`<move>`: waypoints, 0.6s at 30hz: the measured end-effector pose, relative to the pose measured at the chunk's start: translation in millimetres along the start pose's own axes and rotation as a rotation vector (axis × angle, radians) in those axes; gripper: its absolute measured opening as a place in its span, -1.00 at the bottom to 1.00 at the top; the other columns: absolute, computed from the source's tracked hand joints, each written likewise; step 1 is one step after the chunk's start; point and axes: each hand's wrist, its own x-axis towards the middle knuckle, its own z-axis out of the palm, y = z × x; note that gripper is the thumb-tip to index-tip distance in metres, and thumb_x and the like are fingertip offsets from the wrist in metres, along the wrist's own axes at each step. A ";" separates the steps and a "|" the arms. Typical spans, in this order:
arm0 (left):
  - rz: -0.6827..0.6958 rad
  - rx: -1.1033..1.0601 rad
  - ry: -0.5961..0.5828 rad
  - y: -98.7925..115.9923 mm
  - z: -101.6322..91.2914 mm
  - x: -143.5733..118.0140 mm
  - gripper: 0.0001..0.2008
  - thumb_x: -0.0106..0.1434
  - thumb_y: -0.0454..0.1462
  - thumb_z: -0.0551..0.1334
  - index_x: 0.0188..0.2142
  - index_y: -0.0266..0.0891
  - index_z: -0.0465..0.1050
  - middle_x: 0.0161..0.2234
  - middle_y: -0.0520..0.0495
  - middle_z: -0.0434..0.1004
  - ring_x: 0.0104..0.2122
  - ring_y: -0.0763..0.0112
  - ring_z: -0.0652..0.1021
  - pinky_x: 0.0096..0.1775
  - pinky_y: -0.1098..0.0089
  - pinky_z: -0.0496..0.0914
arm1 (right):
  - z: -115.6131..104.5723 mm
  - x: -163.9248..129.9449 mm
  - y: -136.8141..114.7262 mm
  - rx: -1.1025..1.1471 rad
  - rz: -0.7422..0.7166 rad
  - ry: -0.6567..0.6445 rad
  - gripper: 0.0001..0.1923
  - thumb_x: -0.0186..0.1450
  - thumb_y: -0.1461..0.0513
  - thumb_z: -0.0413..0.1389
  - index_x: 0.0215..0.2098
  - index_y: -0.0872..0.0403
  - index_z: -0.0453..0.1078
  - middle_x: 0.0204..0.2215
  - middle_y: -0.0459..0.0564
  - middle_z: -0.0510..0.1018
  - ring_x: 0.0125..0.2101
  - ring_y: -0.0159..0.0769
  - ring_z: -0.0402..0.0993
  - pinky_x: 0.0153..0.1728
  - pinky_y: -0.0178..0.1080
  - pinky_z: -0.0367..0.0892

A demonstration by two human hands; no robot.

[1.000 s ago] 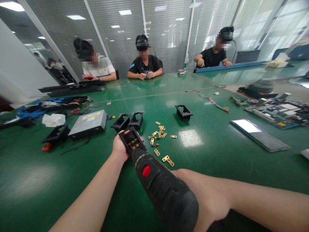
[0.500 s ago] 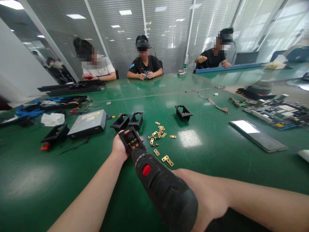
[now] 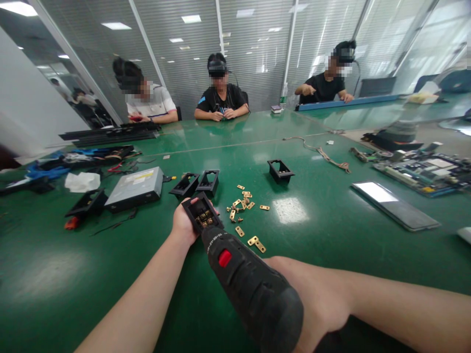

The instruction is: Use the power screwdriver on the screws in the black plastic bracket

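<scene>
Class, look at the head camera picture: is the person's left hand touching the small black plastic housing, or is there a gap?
Touching. In the head view, the left hand grips the black housing; fingers curl around its far edge, no gap showing.

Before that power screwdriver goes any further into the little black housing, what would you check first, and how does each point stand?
1. Left hand grips the black housing: ok.
2. Right hand holds the power screwdriver: ok.
3. Driver tip seated on a screw: cannot tell, the tool body hides it.
4. Left fingers clear of the tip: cannot tell.
5. Brass parts show inside the housing: ok.
6. Loose brass plates lie beside the housing, apart from both hands: ok.
</scene>
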 end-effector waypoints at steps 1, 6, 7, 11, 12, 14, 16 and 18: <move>-0.002 -0.002 -0.006 -0.2 -0.8 0.5 -0.71 0.20 -0.20 0.07 -0.38 -0.36 0.48 -0.48 -0.26 0.52 -0.48 0.06 0.58 -0.45 0.15 0.50 | 0.1 0.1 -0.3 -0.005 -0.007 0.004 -0.38 -0.18 0.44 0.34 -0.12 0.14 0.40 -0.27 -0.07 0.56 -0.31 -0.28 0.49 -0.34 -0.35 0.39; 0.000 -0.019 -0.008 -0.1 -0.6 0.1 -0.69 0.22 -0.18 0.05 -0.37 -0.36 0.48 -0.48 -0.25 0.52 -0.48 0.06 0.58 -0.46 0.14 0.50 | 0.4 -0.1 -0.6 -0.006 -0.020 0.001 -0.39 -0.18 0.45 0.33 -0.12 0.15 0.40 -0.25 -0.06 0.56 -0.30 -0.27 0.50 -0.34 -0.37 0.39; 0.003 -0.021 -0.005 0.0 0.1 -0.5 -0.69 0.23 -0.18 0.05 -0.37 -0.36 0.48 -0.48 -0.25 0.52 -0.49 0.05 0.58 -0.47 0.14 0.50 | 0.4 -0.2 -0.3 -0.004 -0.017 0.001 -0.40 -0.17 0.45 0.33 -0.13 0.15 0.40 -0.26 -0.07 0.56 -0.30 -0.28 0.50 -0.35 -0.38 0.39; 0.000 -0.020 0.005 0.2 1.8 -1.9 -0.70 0.22 -0.21 0.04 -0.37 -0.37 0.47 -0.47 -0.26 0.52 -0.50 0.04 0.58 -0.49 0.13 0.50 | 0.6 -0.8 1.3 0.000 0.012 0.014 -0.34 -0.19 0.46 0.33 -0.09 0.14 0.39 -0.28 -0.09 0.56 -0.31 -0.30 0.49 -0.38 -0.41 0.39; -0.004 -0.022 0.004 0.1 1.5 -1.6 -0.71 0.21 -0.21 0.05 -0.37 -0.37 0.47 -0.47 -0.26 0.52 -0.49 0.04 0.58 -0.48 0.14 0.50 | 0.6 -0.7 1.8 0.006 0.011 0.015 -0.34 -0.20 0.46 0.33 -0.10 0.15 0.39 -0.28 -0.09 0.56 -0.31 -0.30 0.49 -0.38 -0.41 0.39; -0.010 -0.030 -0.003 -0.2 0.8 -0.9 -0.71 0.21 -0.21 0.05 -0.38 -0.37 0.47 -0.48 -0.26 0.52 -0.49 0.04 0.59 -0.47 0.15 0.50 | 0.7 -0.5 2.6 0.017 0.003 0.015 -0.36 -0.21 0.47 0.32 -0.12 0.15 0.39 -0.29 -0.10 0.56 -0.31 -0.30 0.48 -0.38 -0.42 0.40; -0.012 -0.033 -0.003 -0.2 0.5 -0.6 -0.71 0.22 -0.21 0.06 -0.38 -0.38 0.47 -0.48 -0.26 0.52 -0.49 0.05 0.59 -0.47 0.15 0.50 | 0.7 -0.2 3.3 0.023 -0.009 0.016 -0.38 -0.21 0.47 0.32 -0.15 0.15 0.39 -0.28 -0.10 0.57 -0.30 -0.29 0.49 -0.38 -0.41 0.40; -0.009 -0.030 0.004 -0.1 0.9 -1.2 -0.70 0.22 -0.21 0.06 -0.38 -0.38 0.47 -0.47 -0.26 0.52 -0.50 0.05 0.58 -0.48 0.16 0.50 | 0.6 0.1 4.0 0.030 -0.012 0.015 -0.37 -0.21 0.48 0.31 -0.14 0.15 0.39 -0.26 -0.08 0.57 -0.28 -0.28 0.50 -0.35 -0.39 0.42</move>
